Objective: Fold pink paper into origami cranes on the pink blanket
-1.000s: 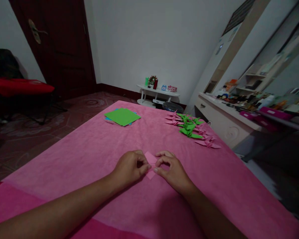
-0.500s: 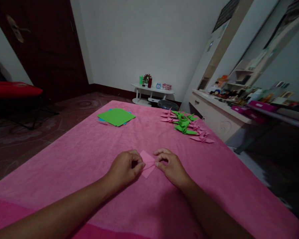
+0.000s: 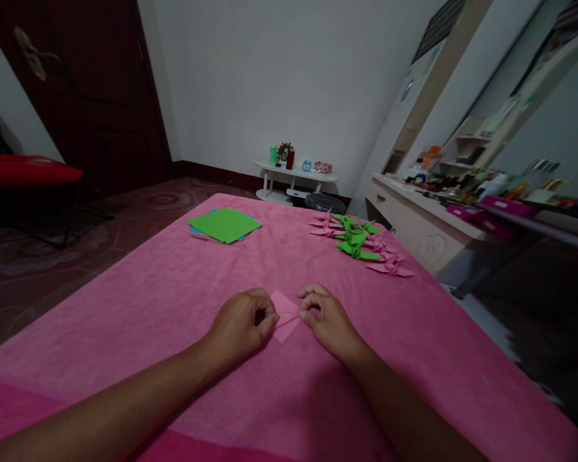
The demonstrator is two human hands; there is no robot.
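Note:
A small folded sheet of pink origami paper (image 3: 284, 327) lies on the pink cloth between my hands, its creases running across the middle. My left hand (image 3: 243, 321) pinches its left corner between thumb and forefinger. At the right corner, the thumb and forefinger of my right hand (image 3: 328, 319) are closed on the paper, with the other fingers curled above. The fingertips cover both side corners.
Beyond my left hand lies a stack of square paper (image 3: 226, 224), green on top with blue beneath. Several pink and green folded paper cranes (image 3: 354, 240) sit at the far right of the pink cloth (image 3: 164, 295). A cluttered dressing table (image 3: 424, 212) stands alongside on the right.
Almost nothing differs. Both hands keep their pinch on the pink paper, with only a very slight shift of the fingers.

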